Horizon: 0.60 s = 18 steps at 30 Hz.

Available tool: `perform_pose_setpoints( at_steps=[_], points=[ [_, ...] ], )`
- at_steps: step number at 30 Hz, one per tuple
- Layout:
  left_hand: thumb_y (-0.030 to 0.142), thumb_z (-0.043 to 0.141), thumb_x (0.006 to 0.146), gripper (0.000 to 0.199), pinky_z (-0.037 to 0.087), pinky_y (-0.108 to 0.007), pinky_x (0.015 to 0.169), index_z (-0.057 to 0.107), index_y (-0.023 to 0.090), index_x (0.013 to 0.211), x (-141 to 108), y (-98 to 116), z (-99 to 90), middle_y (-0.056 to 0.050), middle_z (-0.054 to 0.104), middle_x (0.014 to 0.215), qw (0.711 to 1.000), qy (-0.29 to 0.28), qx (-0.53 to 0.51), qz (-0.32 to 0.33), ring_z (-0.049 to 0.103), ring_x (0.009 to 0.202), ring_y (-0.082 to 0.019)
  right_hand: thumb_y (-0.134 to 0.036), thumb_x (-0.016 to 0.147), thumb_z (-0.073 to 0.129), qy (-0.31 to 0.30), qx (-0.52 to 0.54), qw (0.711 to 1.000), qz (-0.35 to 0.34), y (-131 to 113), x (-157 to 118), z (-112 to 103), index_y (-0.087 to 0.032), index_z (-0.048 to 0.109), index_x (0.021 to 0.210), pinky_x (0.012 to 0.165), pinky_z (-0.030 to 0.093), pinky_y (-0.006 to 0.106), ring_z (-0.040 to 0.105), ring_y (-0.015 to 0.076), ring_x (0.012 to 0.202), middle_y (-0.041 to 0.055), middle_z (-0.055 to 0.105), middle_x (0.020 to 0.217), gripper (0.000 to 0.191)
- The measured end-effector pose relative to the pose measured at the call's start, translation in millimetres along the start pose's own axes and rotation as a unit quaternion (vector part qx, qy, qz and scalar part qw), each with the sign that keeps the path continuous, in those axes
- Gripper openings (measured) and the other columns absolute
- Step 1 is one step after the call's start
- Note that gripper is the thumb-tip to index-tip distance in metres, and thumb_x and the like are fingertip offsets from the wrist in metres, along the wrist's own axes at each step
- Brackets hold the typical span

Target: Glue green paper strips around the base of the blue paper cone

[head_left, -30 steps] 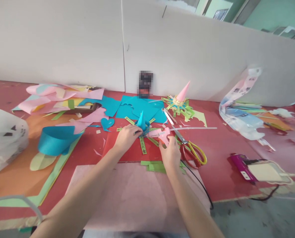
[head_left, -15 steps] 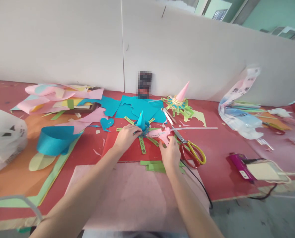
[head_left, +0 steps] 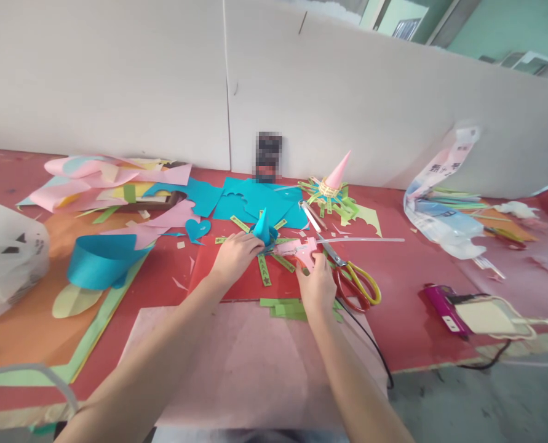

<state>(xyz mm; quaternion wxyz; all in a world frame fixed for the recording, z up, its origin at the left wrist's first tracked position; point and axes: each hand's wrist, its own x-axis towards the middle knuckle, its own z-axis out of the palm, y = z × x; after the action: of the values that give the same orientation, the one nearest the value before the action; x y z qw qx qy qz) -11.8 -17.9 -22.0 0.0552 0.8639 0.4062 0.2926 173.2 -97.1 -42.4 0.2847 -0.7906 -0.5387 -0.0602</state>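
My right hand (head_left: pixel 318 286) is wrapped round the handle of a pink hot glue gun (head_left: pixel 305 249), whose nozzle points left. A long clear glue stick (head_left: pixel 366 239) runs out of its back. The nozzle tip is at the base of a small blue paper cone (head_left: pixel 263 229), which stands upright. My left hand (head_left: pixel 237 253) has its fingers closed at the left of that base; the fingertips are partly hidden. Green paper strips (head_left: pixel 264 271) with dark letters and stars radiate outward from under the cone, over a red sheet (head_left: pixel 237 286).
Scissors (head_left: pixel 365 284) with red and yellow handles lie right of the glue gun. Behind stands a pink cone piece (head_left: pixel 338 172). A blue paper band (head_left: pixel 101 261), paper scraps (head_left: pixel 112 181) and a white plastic bag (head_left: pixel 10 258) are left. A purple power strip (head_left: pixel 444 307) lies right.
Both hands and the glue gun stay almost in place at the cone's base. The left fingers have shifted very slightly; the whole view has moved a little.
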Motion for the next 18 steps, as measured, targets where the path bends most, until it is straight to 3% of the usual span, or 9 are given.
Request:
perform_pose_setpoints(
  at_steps=[18],
  points=[
    [0.028,0.05,0.086,0.017,0.037,-0.029,0.069,0.065,0.021,0.083,-0.9,-0.7,2.3,0.001,0.067,0.086,1.0,-0.004,-0.006,-0.003,0.055,0.078,-0.016,-0.036,0.077,0.051,-0.003,-0.003,0.999,0.034,0.3,2.0,-1.1,-0.021,0.045,0.099,0.057,0.036,0.024,0.056,0.02,0.089,0.0067,0.06,0.098,0.027]
  ],
)
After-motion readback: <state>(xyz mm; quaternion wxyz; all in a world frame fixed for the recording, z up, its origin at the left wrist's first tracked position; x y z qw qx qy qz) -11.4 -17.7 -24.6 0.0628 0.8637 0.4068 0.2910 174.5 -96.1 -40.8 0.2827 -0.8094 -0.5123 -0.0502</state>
